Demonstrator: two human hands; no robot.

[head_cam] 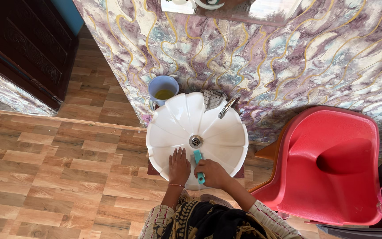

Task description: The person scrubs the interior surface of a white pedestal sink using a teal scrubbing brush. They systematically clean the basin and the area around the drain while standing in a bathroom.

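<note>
A white scalloped wash basin (173, 119) stands against the marbled wall, with a metal drain (195, 141) in its middle. My left hand (178, 167) lies flat, fingers spread, on the basin's near inner slope. My right hand (213, 173) grips a teal-handled brush (198, 164) whose head points toward the drain, pressed against the basin surface just beside my left hand. A metal tap (228, 106) sticks out over the basin's far right rim.
A blue mug (163, 90) holding yellowish liquid sits on the basin's far left edge. A grey cloth (212, 98) lies by the tap. A red plastic chair (328, 163) stands close on the right. Wood-pattern floor spreads left; a dark door (23, 48) is at upper left.
</note>
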